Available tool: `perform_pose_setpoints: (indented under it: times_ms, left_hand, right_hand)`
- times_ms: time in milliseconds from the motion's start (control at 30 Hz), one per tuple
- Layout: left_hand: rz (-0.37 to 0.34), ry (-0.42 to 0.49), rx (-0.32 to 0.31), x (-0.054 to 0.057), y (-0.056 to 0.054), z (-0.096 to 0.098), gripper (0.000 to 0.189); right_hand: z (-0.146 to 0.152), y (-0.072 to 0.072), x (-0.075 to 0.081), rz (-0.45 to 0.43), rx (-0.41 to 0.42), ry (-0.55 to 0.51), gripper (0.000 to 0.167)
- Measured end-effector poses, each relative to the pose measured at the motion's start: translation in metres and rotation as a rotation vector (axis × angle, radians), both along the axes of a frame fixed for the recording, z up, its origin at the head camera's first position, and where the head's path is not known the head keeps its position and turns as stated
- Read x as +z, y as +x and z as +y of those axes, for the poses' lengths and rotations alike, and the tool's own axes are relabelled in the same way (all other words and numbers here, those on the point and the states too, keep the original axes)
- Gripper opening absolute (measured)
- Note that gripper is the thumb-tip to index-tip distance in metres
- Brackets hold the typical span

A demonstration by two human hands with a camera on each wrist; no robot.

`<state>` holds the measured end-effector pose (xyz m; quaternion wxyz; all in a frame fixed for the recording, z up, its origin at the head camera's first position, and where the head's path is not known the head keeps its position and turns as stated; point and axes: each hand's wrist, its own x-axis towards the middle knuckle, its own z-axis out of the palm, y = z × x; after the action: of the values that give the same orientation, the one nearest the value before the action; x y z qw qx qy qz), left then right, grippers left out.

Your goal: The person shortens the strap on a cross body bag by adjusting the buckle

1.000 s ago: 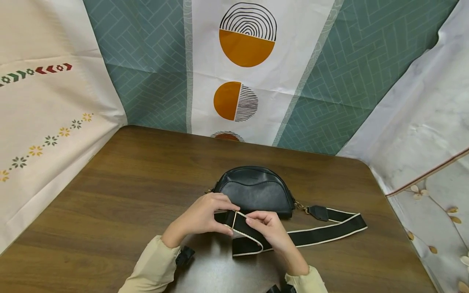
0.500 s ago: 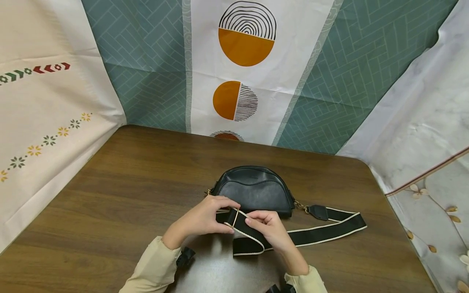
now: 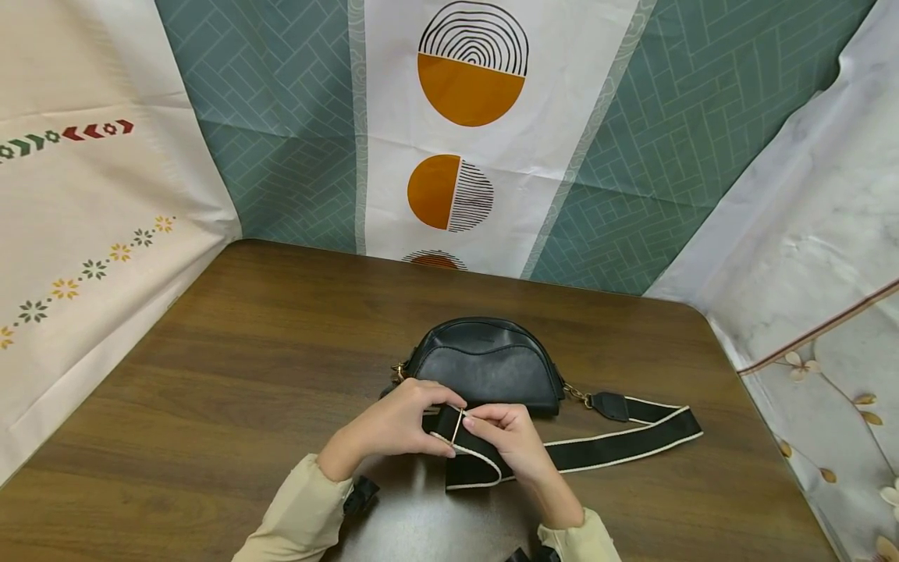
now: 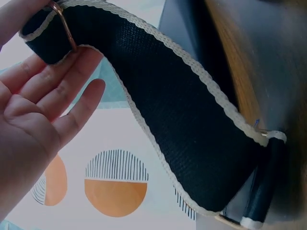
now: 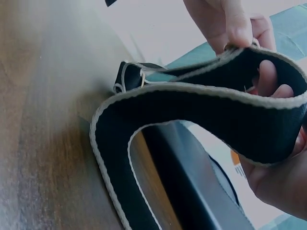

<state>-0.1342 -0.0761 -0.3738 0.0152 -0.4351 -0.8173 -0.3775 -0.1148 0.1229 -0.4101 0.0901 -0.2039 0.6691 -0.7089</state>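
A black bag strap (image 3: 618, 453) with cream edging lies partly on the table and rises in a fold between both hands. My left hand (image 3: 393, 421) grips the strap at its thin gold slide buckle (image 3: 457, 428), thumb below and fingers above. Right beside the buckle, my right hand (image 3: 516, 441) pinches the strap between thumb and fingers. The left wrist view shows the buckle (image 4: 66, 28) across the strap near the fingertips. In the right wrist view the strap (image 5: 201, 105) curves round the right hand's fingers. A black half-moon handbag (image 3: 485, 371) sits just behind the hands.
A gold clasp (image 3: 577, 396) and black leather tab (image 3: 609, 407) join the strap to the bag's right side. Another gold clasp (image 3: 399, 373) is at its left. The wooden table (image 3: 281, 328) meets patterned cloth (image 3: 295, 156) at the back and sides.
My left hand has shifted slightly right and down with the buckle. The right hand has moved slightly left, closer to the buckle. More of the bag's left clasp and strap end shows.
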Motion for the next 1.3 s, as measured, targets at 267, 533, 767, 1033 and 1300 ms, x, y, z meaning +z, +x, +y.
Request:
perform_pose_setpoints:
  times_ms: [267,533,767,1033,1300]
  left_hand:
    - [0.016,-0.009,-0.001,0.0,-0.001,0.002,0.048]
    - [0.04,0.008,-0.006,0.002,-0.002,0.0,0.049]
    - [0.041,0.028,0.005,0.002,-0.002,-0.002,0.05]
    - [0.048,0.038,0.016,0.002,-0.001,-0.004,0.049]
    - [0.043,0.079,0.004,0.002,-0.001,-0.004,0.047]
  right_hand:
    - [-0.001,0.0,-0.001,-0.006,0.008,0.007,0.022]
    - [0.0,0.001,0.0,-0.075,0.015,0.006,0.025]
    - [0.007,0.003,-0.004,-0.065,0.036,-0.01,0.026]
    - [0.017,0.002,-0.005,0.0,0.058,-0.003,0.023]
    - [0.017,0.0,-0.006,0.066,0.023,0.012,0.021]
